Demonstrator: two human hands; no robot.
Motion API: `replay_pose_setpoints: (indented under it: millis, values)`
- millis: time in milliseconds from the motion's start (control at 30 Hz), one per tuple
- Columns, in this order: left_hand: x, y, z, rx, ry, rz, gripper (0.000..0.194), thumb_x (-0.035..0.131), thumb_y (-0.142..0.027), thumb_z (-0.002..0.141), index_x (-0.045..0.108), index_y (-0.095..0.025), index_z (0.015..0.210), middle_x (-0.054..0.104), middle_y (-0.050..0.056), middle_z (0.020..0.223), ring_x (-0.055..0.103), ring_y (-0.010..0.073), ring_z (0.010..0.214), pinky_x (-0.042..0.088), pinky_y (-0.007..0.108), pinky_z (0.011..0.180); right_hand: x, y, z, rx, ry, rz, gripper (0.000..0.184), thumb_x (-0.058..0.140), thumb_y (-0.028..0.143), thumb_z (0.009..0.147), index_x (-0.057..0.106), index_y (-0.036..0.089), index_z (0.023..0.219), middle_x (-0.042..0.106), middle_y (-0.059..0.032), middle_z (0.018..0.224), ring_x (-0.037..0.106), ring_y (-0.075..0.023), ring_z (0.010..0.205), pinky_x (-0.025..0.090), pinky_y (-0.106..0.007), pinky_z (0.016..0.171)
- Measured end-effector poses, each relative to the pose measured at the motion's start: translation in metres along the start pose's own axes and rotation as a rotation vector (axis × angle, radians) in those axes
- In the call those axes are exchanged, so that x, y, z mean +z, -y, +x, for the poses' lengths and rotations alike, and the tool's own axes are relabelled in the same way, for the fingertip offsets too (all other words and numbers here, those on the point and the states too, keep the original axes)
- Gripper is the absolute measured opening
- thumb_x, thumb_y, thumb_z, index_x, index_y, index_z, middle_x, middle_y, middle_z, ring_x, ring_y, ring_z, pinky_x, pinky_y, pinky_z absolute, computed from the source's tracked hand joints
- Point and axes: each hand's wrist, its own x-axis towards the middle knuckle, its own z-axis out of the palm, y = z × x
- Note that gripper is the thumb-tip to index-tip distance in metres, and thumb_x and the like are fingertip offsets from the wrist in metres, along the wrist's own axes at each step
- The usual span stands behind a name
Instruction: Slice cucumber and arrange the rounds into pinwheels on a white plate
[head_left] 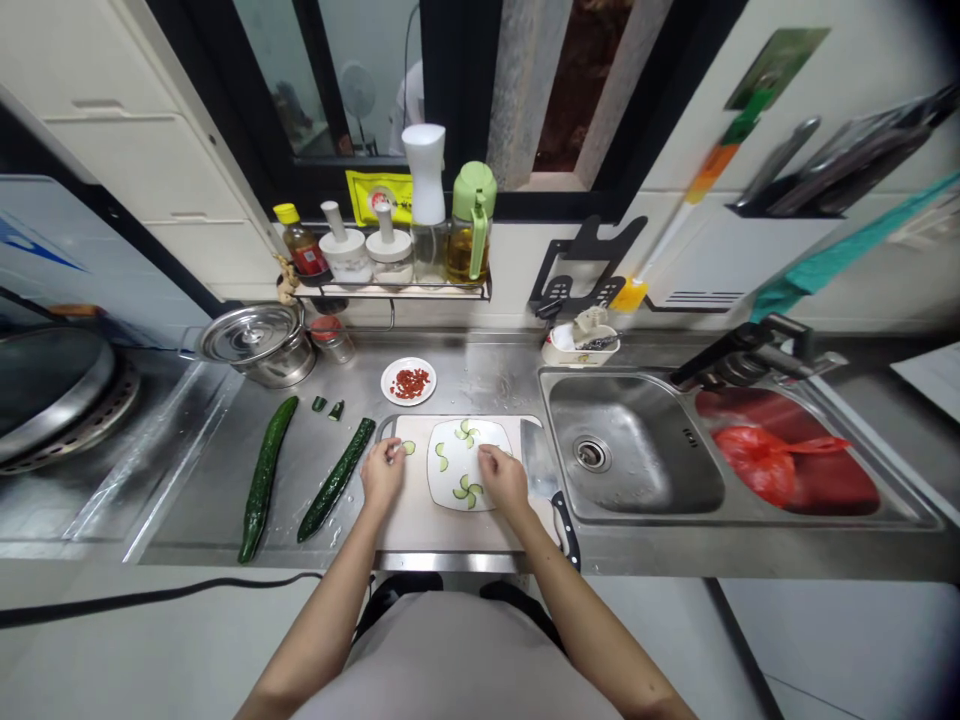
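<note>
Plate [470, 462] lies between left hand [382, 478] and nearer right hand [505, 482], fingers curled, whether holding anything unclear

plain pale grey top [450, 660], bare forearms [322, 625]

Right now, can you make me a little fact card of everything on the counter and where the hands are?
Left hand: at a cucumber slice on the cutting board
Right hand: at the square plate's right side; grip unclear
Square plate: on the board, with two slice pinwheels and a smaller group
Knife: board's right side
Cucumbers: two long ones, left of board
Round plate: behind board, red pieces
Pot: back left, lidded
</note>
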Motion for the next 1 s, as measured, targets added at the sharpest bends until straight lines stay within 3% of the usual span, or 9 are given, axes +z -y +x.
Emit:
replay_pose_setpoints:
  millis: [100,333,633,867,1000]
  values:
    - [-0.006,0.006,-0.007,-0.029,-0.001,0.050,0.031,0.052,-0.035,0.084,0.068,-0.023,0.108,0.066,0.004,0.087,0.060,0.0205,0.088,0.041,0.031,0.083,-0.011,-0.020,-0.005,0.040,-0.101,0.140,0.042,0.039,0.042,0.092,0.071,0.019,0.107,0.071,-0.0050,0.080,0.062,-0.0183,0.072,0.042,-0.025,0.068]
    - [-0.007,0.001,-0.015,-0.049,0.010,0.178,0.031,0.052,-0.035,0.085,0.067,-0.024,0.110,0.066,0.006,0.093,0.059,0.0248,0.097,0.038,0.036,0.086,-0.030,-0.047,-0.021,0.092,-0.272,0.320,0.051,0.043,0.050,0.085,0.071,0.012,0.102,0.061,-0.0035,0.064,0.054,-0.0173,0.062,0.042,-0.026,0.063]
    - [0.000,-0.017,-0.006,-0.077,0.012,0.317,0.037,0.055,-0.042,0.084,0.063,-0.023,0.115,0.064,0.011,0.112,0.054,0.0308,0.111,0.035,0.043,0.094,-0.034,-0.064,-0.033,0.106,-0.315,0.358,0.054,0.045,0.057,0.082,0.071,0.012,0.097,0.053,0.0004,0.057,0.047,-0.0153,0.056,0.039,-0.027,0.057]
    - [0.006,-0.024,-0.001,-0.025,0.021,0.265,0.024,0.058,-0.028,0.082,0.066,-0.022,0.103,0.064,0.011,0.110,0.054,0.0302,0.111,0.036,0.043,0.095,-0.037,-0.064,-0.034,0.079,-0.337,0.388,0.054,0.047,0.057,0.080,0.072,0.012,0.097,0.052,0.0009,0.055,0.047,-0.0152,0.055,0.037,-0.028,0.055]
    - [0.007,-0.024,-0.001,-0.004,0.024,0.149,0.019,0.057,-0.020,0.080,0.066,-0.021,0.097,0.068,0.008,0.097,0.056,0.0286,0.107,0.035,0.043,0.095,-0.035,-0.065,-0.036,0.065,-0.327,0.375,0.054,0.047,0.057,0.081,0.072,0.012,0.097,0.055,-0.0006,0.057,0.049,-0.0162,0.056,0.038,-0.028,0.056]
